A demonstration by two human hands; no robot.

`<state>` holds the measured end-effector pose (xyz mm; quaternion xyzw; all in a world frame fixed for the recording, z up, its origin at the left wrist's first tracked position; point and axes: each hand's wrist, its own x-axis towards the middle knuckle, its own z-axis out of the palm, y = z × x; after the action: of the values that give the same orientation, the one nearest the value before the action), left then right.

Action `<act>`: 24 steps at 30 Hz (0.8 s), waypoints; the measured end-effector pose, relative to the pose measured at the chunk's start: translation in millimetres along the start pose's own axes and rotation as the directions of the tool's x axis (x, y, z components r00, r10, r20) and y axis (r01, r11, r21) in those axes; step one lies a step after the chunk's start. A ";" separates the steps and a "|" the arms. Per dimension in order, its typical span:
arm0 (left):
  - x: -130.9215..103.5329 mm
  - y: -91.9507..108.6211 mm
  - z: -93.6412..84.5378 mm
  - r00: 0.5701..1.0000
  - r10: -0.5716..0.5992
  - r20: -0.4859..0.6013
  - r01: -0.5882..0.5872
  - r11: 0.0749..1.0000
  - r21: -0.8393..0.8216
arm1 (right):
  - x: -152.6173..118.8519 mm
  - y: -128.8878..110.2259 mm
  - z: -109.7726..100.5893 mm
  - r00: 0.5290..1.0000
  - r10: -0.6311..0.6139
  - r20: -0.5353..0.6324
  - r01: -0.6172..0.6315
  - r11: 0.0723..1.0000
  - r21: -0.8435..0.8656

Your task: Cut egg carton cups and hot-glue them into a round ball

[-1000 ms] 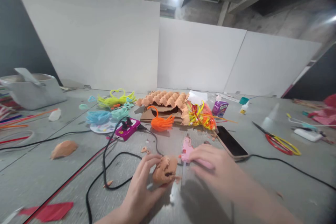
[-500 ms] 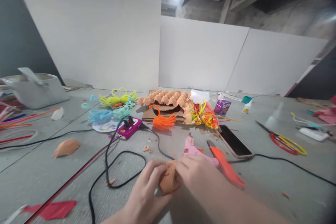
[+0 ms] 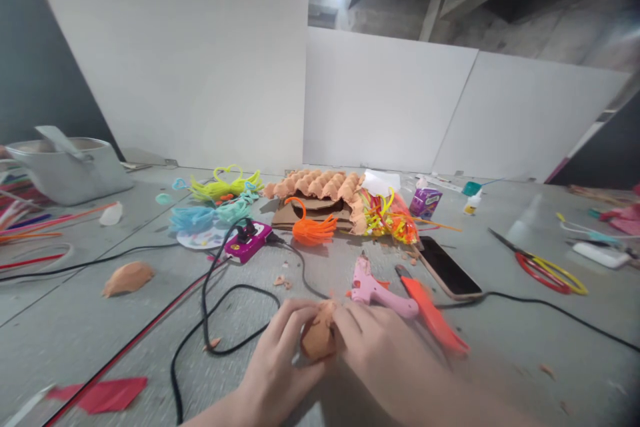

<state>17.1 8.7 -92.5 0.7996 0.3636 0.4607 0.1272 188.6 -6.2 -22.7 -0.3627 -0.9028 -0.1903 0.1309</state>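
Holding a peach-brown piece [image 3: 318, 339] low over the bench [image 3: 135, 340], toward the middle of its near edge. Pinching the piece with the left hand [image 3: 277, 355], curling bent fingers over its left side and bringing the thumb along its near side. Gripping its upper right side with the bunched fingers of the right hand [image 3: 377, 340], while hiding the right thumb from view. Tilting the piece between both hands and showing a rough, torn-looking top.

Having a pink glue gun [image 3: 377, 290] lying just beyond the right hand, and an orange-red cutter [image 3: 433, 313] lying beside it, toward the right edge of the bench. Having a phone [image 3: 447, 268] lying farther out, then open scissors [image 3: 547, 271] nearer the right edge. Facing a bumpy egg carton [image 3: 320, 184] by the middle of the far edge, with an orange pipe-cleaner bundle [image 3: 314, 231] standing in front of it and a purple box [image 3: 426, 203] standing to its right. Having a purple power block [image 3: 248, 241] lying left of the orange bundle, with dark cables running from it. Looking also toward a loose peach shell [image 3: 129, 278] lying on the left part, a red scrap [image 3: 113, 395] lying toward the near left corner, and a pale bucket [image 3: 75, 170] standing by the far left corner.
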 end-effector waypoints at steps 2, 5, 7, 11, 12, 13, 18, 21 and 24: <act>0.9 0.3 -0.7 0.999 -0.033 -0.003 0.033 0.999 -0.018 | 0.6 1.1 -0.6 0.999 0.024 0.039 -0.026 0.998 0.063; 2.9 -0.2 -2.1 0.992 -0.124 0.023 0.125 0.991 -0.053 | 3.7 4.4 -1.2 0.985 0.159 0.069 -0.172 0.941 0.291; 4.0 -1.2 -2.8 0.982 -0.186 0.035 0.189 0.978 -0.092 | 6.4 7.6 -1.7 0.952 0.296 0.082 -0.301 0.840 0.452; 5.1 -2.8 -2.6 0.969 -0.245 0.034 0.247 0.951 -0.188 | 10.2 14.8 -1.5 0.849 0.495 0.186 -0.474 0.554 0.685; 5.1 -2.8 -2.4 0.969 -0.244 0.040 0.247 0.947 -0.204 | 10.6 16.6 -1.3 0.839 0.502 0.207 -0.481 0.510 0.713; 5.0 -2.7 -2.2 0.970 -0.239 0.050 0.244 0.945 -0.217 | 10.9 18.4 -1.0 0.845 0.490 0.214 -0.473 0.501 0.725; 3.4 -1.1 -3.2 0.975 -0.183 0.124 0.211 0.934 -0.288 | 9.9 24.4 0.6 0.904 0.359 0.231 -0.400 0.525 0.751; 3.5 0.1 -5.1 0.976 -0.161 0.145 0.200 0.927 -0.316 | 7.5 23.4 2.8 0.921 0.336 0.199 -0.362 0.544 0.757; 5.4 1.6 -6.7 0.975 -0.151 0.162 0.196 0.926 -0.322 | 5.4 19.1 4.6 0.912 0.378 0.160 -0.364 0.563 0.742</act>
<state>14.1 10.5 -84.5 0.7599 0.3399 0.4481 0.3259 197.8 11.8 -20.1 -0.4539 -0.8003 0.2331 0.3148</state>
